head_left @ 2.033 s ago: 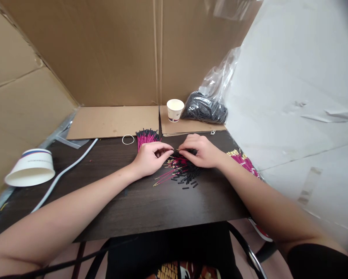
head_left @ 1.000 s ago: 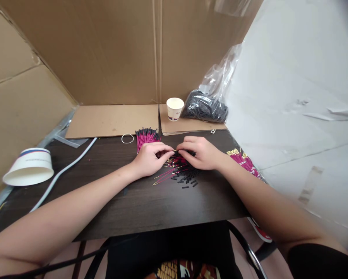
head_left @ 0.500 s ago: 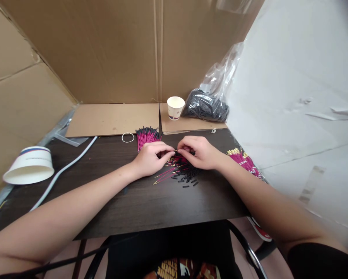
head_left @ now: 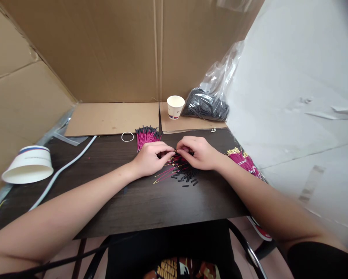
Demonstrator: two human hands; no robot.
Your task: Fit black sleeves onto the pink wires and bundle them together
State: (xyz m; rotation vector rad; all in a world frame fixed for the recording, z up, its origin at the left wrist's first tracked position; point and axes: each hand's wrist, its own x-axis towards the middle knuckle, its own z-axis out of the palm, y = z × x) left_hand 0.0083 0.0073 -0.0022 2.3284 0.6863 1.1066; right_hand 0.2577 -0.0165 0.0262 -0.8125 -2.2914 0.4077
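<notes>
A person's left hand point(head_left: 150, 159) and right hand point(head_left: 199, 153) meet fingertip to fingertip over a loose pile of pink wires point(head_left: 169, 173) and short black sleeves point(head_left: 188, 179) near the middle of the dark worktop point(head_left: 139, 205), both pinched shut on one thin wire point(head_left: 175, 151) between them. A banded wire bundle point(head_left: 146, 136) lies toward the far edge, a paper cup point(head_left: 175, 107) beyond it, and more wires point(head_left: 243, 161) at the right edge.

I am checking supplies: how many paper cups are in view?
2. A small paper cup stands at the back on cardboard; a larger one lies overturned far left.
</notes>
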